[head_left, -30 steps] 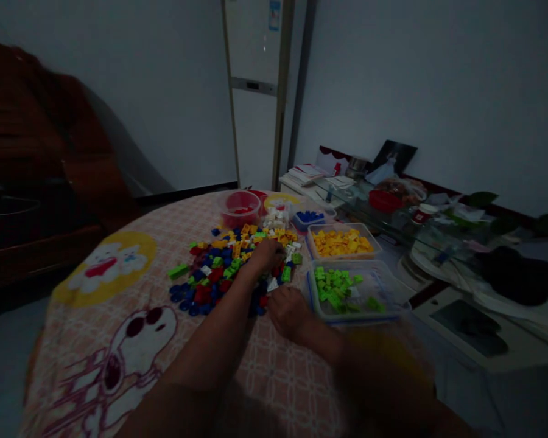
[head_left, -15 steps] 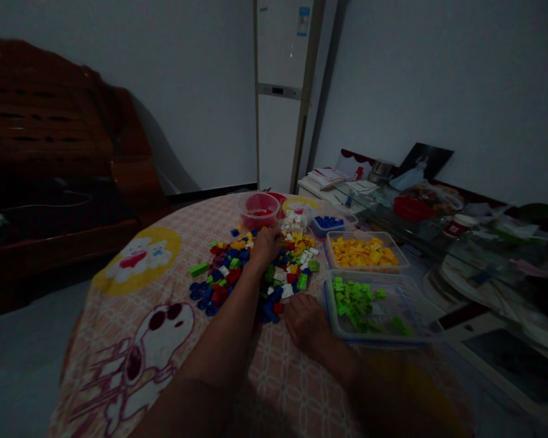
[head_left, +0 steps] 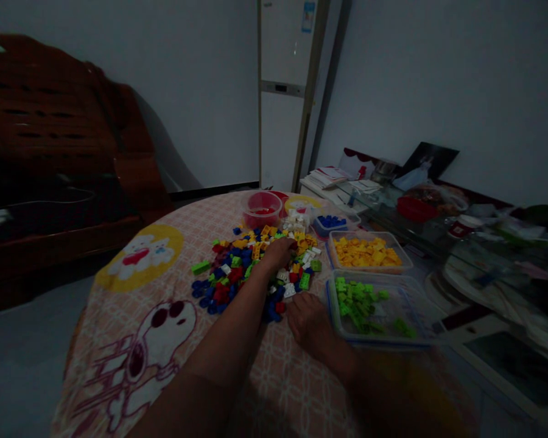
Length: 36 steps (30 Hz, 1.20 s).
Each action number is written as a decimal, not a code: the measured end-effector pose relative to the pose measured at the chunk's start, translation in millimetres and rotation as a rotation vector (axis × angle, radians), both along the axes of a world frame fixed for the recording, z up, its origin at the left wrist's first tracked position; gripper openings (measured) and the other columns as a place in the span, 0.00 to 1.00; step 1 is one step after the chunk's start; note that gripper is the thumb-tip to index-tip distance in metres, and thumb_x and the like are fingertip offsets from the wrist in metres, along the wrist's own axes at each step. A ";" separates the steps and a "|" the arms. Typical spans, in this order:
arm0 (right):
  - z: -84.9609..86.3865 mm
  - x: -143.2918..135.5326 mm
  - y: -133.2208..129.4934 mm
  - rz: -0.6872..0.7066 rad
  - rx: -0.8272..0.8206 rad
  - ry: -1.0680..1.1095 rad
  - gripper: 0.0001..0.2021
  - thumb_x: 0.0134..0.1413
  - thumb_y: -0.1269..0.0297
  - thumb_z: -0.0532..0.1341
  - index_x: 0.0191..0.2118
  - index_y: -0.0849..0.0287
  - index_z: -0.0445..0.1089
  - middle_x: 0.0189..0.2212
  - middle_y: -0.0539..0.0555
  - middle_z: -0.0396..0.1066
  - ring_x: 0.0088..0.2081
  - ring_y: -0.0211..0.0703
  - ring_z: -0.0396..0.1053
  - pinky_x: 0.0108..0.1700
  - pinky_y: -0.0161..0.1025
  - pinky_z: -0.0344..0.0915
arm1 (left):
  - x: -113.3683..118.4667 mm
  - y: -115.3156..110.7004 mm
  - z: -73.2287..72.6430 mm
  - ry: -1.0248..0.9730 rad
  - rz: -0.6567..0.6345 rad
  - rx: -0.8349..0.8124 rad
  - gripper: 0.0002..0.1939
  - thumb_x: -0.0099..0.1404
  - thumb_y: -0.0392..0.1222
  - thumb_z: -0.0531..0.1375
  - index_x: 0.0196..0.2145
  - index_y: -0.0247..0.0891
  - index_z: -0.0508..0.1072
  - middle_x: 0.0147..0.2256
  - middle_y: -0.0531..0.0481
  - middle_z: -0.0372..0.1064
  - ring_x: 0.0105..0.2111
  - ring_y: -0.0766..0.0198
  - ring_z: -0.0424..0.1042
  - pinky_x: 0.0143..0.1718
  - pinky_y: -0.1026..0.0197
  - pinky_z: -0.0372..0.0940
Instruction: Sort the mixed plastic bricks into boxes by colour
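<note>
A mixed heap of toy building bricks [head_left: 235, 274] in blue, red, yellow, green and white is spread over the tablecloth. My left hand [head_left: 279, 254] reaches across the heap, palm down, its fingers bent together among the bricks on the right side. Whatever lies between those fingertips is hidden. Nearer to me, my right hand [head_left: 308, 319] rests on the cloth at the heap's edge, fingers curled under, close to a white brick [head_left: 290, 290] and a red brick [head_left: 280, 307]. I cannot make out what it holds, if anything.
To the right stand clear boxes of green bricks [head_left: 356, 301], yellow bricks [head_left: 368, 252] and blue bricks [head_left: 331, 221]. White bricks [head_left: 296, 220] form a pile behind the heap, beside a pink tub [head_left: 261, 210] with red pieces. A cluttered glass table [head_left: 393, 207] adjoins on the right.
My left hand has moved right and slightly nearer across the heap, baring yellow bricks where it was. The right hand stays about where it was. The view has shifted slightly.
</note>
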State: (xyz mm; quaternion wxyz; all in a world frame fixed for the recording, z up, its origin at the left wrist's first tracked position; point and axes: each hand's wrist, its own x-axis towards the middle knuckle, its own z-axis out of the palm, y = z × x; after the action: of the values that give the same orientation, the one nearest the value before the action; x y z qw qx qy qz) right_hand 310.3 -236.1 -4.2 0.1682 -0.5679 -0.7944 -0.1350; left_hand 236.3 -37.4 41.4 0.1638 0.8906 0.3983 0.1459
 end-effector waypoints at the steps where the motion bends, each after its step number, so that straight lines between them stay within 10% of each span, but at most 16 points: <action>1: 0.5 0.0 -0.2 0.003 0.002 0.000 0.03 0.60 0.72 0.59 0.37 0.59 0.69 0.34 0.55 0.67 0.38 0.48 0.59 0.41 0.44 0.55 | -0.3 0.3 -0.5 -0.015 0.004 -0.005 0.15 0.64 0.33 0.57 0.48 0.35 0.74 0.49 0.40 0.74 0.51 0.54 0.72 0.54 0.55 0.64; 12: 0.9 1.3 -0.1 0.017 0.005 0.004 0.01 0.59 0.71 0.60 0.37 0.59 0.69 0.34 0.55 0.67 0.39 0.49 0.59 0.41 0.44 0.55 | -4.1 8.8 -6.4 -0.206 -0.014 -0.092 0.09 0.57 0.30 0.62 0.37 0.37 0.76 0.37 0.49 0.77 0.38 0.61 0.75 0.43 0.62 0.67; 25: 3.7 0.5 -0.7 0.017 -0.017 0.003 0.04 0.61 0.72 0.59 0.37 0.60 0.70 0.33 0.56 0.67 0.39 0.48 0.59 0.41 0.44 0.55 | 14.8 -14.9 -0.4 0.101 -0.111 0.099 0.13 0.64 0.33 0.57 0.44 0.37 0.78 0.44 0.42 0.75 0.47 0.56 0.72 0.49 0.58 0.65; 36: 3.2 0.7 -1.3 0.009 -0.013 -0.005 0.04 0.62 0.71 0.58 0.37 0.61 0.70 0.34 0.56 0.67 0.39 0.48 0.59 0.41 0.44 0.55 | 13.1 -13.9 4.7 -0.211 -0.052 -0.034 0.10 0.59 0.32 0.61 0.39 0.36 0.76 0.36 0.47 0.76 0.38 0.61 0.74 0.42 0.61 0.66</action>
State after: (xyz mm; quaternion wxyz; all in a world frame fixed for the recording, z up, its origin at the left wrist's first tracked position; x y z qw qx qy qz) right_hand 311.0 -237.5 -1.1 0.1630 -0.5651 -0.7982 -0.1304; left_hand 249.5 -51.3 46.1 0.2236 0.8774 0.3581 0.2279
